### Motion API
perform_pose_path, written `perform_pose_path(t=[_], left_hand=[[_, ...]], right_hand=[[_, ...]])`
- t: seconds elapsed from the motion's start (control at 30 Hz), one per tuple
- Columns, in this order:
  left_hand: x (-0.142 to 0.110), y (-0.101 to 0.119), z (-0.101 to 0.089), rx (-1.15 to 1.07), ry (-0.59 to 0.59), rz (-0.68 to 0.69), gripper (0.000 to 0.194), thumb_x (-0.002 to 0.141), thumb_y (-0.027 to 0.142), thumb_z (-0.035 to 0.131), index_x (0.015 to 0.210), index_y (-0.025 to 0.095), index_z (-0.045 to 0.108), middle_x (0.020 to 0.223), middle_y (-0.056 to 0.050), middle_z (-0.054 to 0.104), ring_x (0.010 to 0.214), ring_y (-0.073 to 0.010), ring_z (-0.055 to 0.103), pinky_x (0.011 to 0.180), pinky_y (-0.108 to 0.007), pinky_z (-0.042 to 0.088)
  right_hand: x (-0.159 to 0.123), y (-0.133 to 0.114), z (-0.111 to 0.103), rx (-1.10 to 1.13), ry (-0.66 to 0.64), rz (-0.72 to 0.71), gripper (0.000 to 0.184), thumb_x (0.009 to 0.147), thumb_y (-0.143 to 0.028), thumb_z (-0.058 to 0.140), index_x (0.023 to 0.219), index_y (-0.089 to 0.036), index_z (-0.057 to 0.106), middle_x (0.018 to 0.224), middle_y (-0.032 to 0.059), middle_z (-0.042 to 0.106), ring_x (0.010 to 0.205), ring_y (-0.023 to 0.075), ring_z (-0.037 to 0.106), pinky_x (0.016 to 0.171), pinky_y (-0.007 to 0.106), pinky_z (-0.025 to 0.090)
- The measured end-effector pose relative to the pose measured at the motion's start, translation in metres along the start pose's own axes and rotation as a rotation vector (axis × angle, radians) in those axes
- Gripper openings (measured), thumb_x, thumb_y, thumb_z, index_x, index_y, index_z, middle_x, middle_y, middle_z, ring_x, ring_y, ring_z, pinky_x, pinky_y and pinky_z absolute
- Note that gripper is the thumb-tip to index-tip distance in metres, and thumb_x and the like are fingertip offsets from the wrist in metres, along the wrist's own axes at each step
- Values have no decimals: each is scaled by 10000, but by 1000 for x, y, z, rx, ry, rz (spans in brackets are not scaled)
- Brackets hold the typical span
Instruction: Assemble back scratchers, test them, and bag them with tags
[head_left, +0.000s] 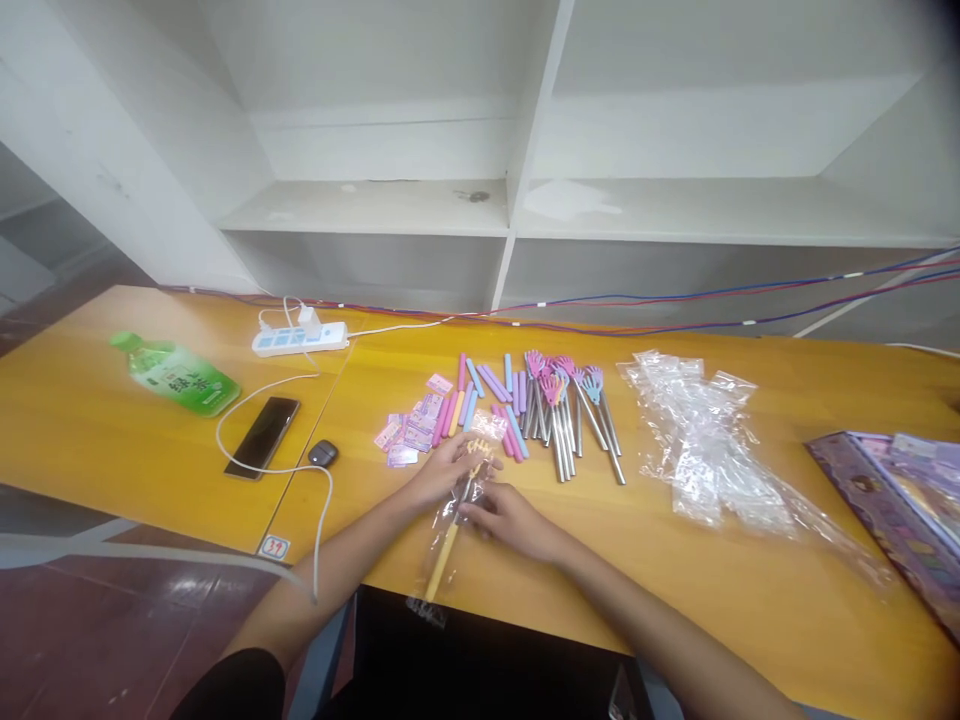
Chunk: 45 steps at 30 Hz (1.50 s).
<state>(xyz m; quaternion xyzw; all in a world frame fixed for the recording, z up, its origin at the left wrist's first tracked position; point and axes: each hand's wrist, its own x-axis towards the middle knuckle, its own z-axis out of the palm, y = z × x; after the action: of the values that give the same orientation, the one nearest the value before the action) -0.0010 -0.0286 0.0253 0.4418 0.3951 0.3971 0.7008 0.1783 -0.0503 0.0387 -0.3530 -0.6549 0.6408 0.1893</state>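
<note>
A back scratcher with a yellow handle, metal shaft and yellow hand-shaped head lies inside a clear plastic bag at the table's front edge. My left hand closes around its head end, and the bag's top sticks out beyond the fingers. Lower down, my right hand pinches the bagged shaft. Just past my hands lie pink, purple, blue and yellow handle sleeves. Beside them is a heap of metal back scratchers with pink and blue hand-shaped heads. Small printed cards are spread to the left.
Clear plastic bags lie piled on the right, near a purple printed box. On the left are a green bottle, a phone, a black earbud case and a power strip with a trailing white cable. White shelves stand behind.
</note>
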Motion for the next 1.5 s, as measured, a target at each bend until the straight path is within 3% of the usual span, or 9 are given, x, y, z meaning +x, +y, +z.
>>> perform_pose_path(t=[0.17, 0.27, 0.37, 0.6, 0.77, 1.07, 1.27, 1.37, 1.5], left_hand=[[3, 0, -12, -84, 89, -40, 451, 864, 488, 754, 1130, 199, 533, 892, -18, 704, 563, -129, 672, 512, -235, 517], [4, 0, -18, -20, 49, -85, 375, 873, 402, 706, 1137, 201, 532, 841, -3, 700, 453, -97, 599, 416, -192, 426], [3, -1, -18, 12, 3, -111, 339, 881, 368, 667, 1141, 194, 536, 811, -2, 701, 412, -77, 552, 389, -173, 365], [2, -2, -15, 61, -32, -112, 376, 905, 477, 658, 1102, 176, 551, 770, 3, 690, 374, -50, 478, 386, -176, 301], [3, -2, -15, 102, -40, -102, 358, 912, 470, 638, 1101, 178, 551, 757, 6, 688, 369, -56, 479, 373, -178, 285], [2, -6, -16, 167, -33, -121, 296, 944, 459, 617, 1039, 193, 527, 804, -19, 721, 394, -68, 547, 385, -166, 373], [8, -21, -22, 91, -64, -110, 468, 939, 611, 621, 1078, 187, 478, 845, -80, 755, 431, -149, 656, 389, -224, 490], [10, -25, -21, 71, -47, -110, 514, 921, 650, 638, 1056, 188, 456, 861, -97, 760, 449, -181, 689, 406, -259, 536], [7, -22, -17, 68, 9, -87, 526, 920, 642, 650, 1120, 183, 489, 862, -80, 752, 494, -199, 724, 443, -272, 570]], right_hand=[[8, -48, -63, -241, -543, 116, 386, 883, -589, 742, 849, -205, 758, 664, -2, 675, 529, 142, 588, 516, 251, 448], [34, -70, -91, -447, -113, -70, 362, 1023, -502, 573, 924, -210, 764, 743, 20, 709, 612, 160, 627, 612, 271, 485], [79, -75, -90, -759, 315, -295, 253, 1056, -274, 516, 1087, -204, 757, 1044, 79, 744, 932, 206, 684, 856, 318, 506], [163, -65, -65, -1165, 183, -164, 295, 985, -340, 699, 1202, -141, 723, 1237, 164, 658, 1133, 253, 634, 987, 315, 456], [184, -59, -64, -1217, 280, -17, 415, 987, -426, 674, 1159, -52, 724, 1254, 264, 614, 1186, 333, 586, 997, 375, 454], [208, -55, -66, -1108, 351, 78, 273, 896, -274, 741, 1074, -67, 749, 1179, 210, 682, 1081, 270, 636, 938, 309, 450], [186, -76, -73, -929, 417, -15, 291, 1049, -399, 542, 1015, -153, 695, 983, 103, 744, 861, 186, 662, 792, 275, 470], [138, -77, -69, -829, 572, -137, 337, 1089, -424, 412, 1059, -181, 644, 1039, 102, 720, 914, 196, 648, 835, 307, 478], [62, -43, -46, -618, 734, -378, 242, 1040, -435, 523, 934, -234, 606, 890, 64, 651, 759, 197, 598, 750, 335, 491]])
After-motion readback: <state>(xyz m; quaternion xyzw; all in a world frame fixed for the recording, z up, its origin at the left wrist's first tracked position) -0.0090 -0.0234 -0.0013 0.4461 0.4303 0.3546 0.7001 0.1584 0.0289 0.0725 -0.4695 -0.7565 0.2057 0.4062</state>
